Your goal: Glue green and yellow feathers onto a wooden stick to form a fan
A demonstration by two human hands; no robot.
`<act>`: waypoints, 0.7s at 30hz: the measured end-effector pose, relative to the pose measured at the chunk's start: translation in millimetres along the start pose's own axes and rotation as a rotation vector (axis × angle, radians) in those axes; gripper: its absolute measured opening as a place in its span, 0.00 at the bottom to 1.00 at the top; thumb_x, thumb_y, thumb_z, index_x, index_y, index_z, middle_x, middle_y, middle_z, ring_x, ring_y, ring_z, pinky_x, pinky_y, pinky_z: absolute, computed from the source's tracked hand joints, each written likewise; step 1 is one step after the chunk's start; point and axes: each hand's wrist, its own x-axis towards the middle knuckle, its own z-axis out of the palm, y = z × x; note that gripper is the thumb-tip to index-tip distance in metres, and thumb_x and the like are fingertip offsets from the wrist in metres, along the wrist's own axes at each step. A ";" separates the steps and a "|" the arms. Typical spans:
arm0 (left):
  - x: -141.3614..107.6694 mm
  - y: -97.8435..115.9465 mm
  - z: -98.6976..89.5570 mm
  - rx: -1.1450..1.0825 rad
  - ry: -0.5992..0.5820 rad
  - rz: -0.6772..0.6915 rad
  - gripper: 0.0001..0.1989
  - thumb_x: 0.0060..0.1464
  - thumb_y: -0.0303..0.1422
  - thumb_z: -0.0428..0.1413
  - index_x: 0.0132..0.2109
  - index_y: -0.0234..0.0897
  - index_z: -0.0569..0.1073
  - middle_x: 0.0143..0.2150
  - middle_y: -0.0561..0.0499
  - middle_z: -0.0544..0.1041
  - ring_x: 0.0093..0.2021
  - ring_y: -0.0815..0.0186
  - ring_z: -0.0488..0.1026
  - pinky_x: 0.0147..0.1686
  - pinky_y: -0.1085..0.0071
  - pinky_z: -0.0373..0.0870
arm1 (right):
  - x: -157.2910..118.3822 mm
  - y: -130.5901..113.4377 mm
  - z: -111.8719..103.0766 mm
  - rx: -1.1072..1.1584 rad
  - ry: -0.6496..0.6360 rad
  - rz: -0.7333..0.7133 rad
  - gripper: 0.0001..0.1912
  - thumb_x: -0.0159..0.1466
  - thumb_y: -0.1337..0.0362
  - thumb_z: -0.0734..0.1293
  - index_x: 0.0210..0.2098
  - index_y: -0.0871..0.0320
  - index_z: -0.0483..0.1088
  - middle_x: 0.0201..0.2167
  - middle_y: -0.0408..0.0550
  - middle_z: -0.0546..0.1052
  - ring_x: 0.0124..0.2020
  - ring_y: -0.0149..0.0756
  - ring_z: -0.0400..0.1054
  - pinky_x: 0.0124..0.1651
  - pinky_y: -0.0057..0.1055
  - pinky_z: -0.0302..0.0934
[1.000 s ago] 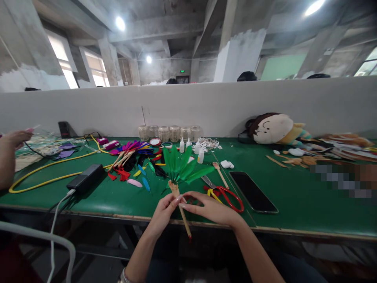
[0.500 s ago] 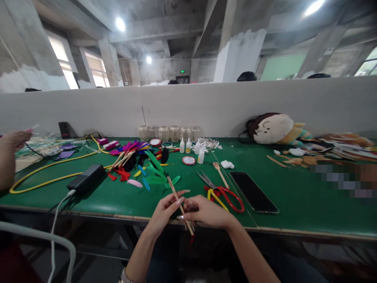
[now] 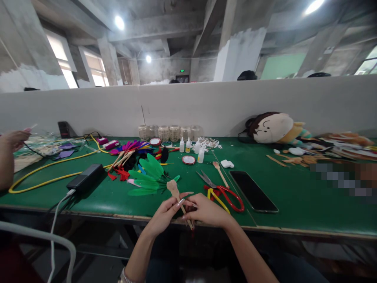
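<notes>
Okay, head view:

Slip risk: the wooden stick [image 3: 176, 195] is thin and held only at the fingertips, so a loose pinch could let it roll or drop past the table edge.
Snag risk: the long pale nails could catch on the stick, and the loose green feathers [image 3: 145, 179] lie just beyond the hands, where a careless sweep could scatter them.
Cut risk: the open scissors [image 3: 206, 179] lie near the right hand, so a sideways move could meet the blades.
Left hand: the left hand [image 3: 161, 216] rises from a forearm angled up from the lower edge of view, with a bracelet [image 3: 124, 277] at the wrist.
Left fingers: the left fingers [image 3: 172, 206] are clamped on the shaft.
Right hand: the right hand [image 3: 207, 210] is bent inward, palm down, its fingers together beside the stick; whether they grip it, I cannot tell.
Stick position: it is held between both hands over the green table [image 3: 294, 212] edge, rounded end up and red-tipped end down.
Nearby: a phone [image 3: 253, 191] lies right of the scissors.
</notes>
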 end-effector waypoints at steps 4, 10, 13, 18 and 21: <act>0.5 -0.7 -0.1 0.053 0.006 0.017 0.16 0.53 0.42 0.49 0.34 0.34 0.75 0.44 0.47 0.75 0.49 0.60 0.66 0.54 0.65 0.55 | 1.0 2.1 1.0 0.035 -0.026 -0.026 0.10 0.48 0.64 0.68 0.20 0.60 0.61 0.19 0.37 0.62 0.23 0.26 0.55 0.26 0.22 0.51; 1.0 -0.2 0.4 0.045 0.020 0.018 0.15 0.53 0.41 0.50 0.32 0.34 0.75 0.45 0.47 0.75 0.50 0.59 0.66 0.53 0.64 0.56 | 1.7 3.0 1.3 0.038 -0.019 -0.017 0.11 0.48 0.64 0.68 0.19 0.60 0.60 0.18 0.36 0.61 0.23 0.26 0.55 0.25 0.22 0.51; 1.4 1.2 1.4 0.022 0.026 0.022 0.15 0.52 0.41 0.51 0.33 0.34 0.75 0.47 0.47 0.74 0.51 0.59 0.65 0.54 0.63 0.55 | 1.8 3.9 1.4 0.050 -0.032 0.000 0.09 0.48 0.64 0.68 0.20 0.60 0.62 0.18 0.37 0.64 0.23 0.27 0.58 0.25 0.22 0.53; 1.3 2.5 3.2 -0.058 0.031 -0.009 0.16 0.50 0.42 0.53 0.40 0.35 0.75 0.52 0.46 0.70 0.54 0.58 0.62 0.56 0.63 0.54 | 2.2 4.5 1.8 0.069 -0.039 0.013 0.06 0.48 0.66 0.68 0.22 0.61 0.65 0.19 0.39 0.68 0.23 0.29 0.62 0.26 0.24 0.55; 1.5 0.7 3.6 -0.160 0.057 -0.047 0.20 0.48 0.40 0.56 0.47 0.36 0.72 0.51 0.46 0.71 0.52 0.59 0.65 0.54 0.63 0.57 | 2.5 4.3 1.9 0.101 -0.020 0.011 0.06 0.48 0.66 0.68 0.23 0.61 0.67 0.20 0.39 0.70 0.23 0.30 0.63 0.27 0.24 0.56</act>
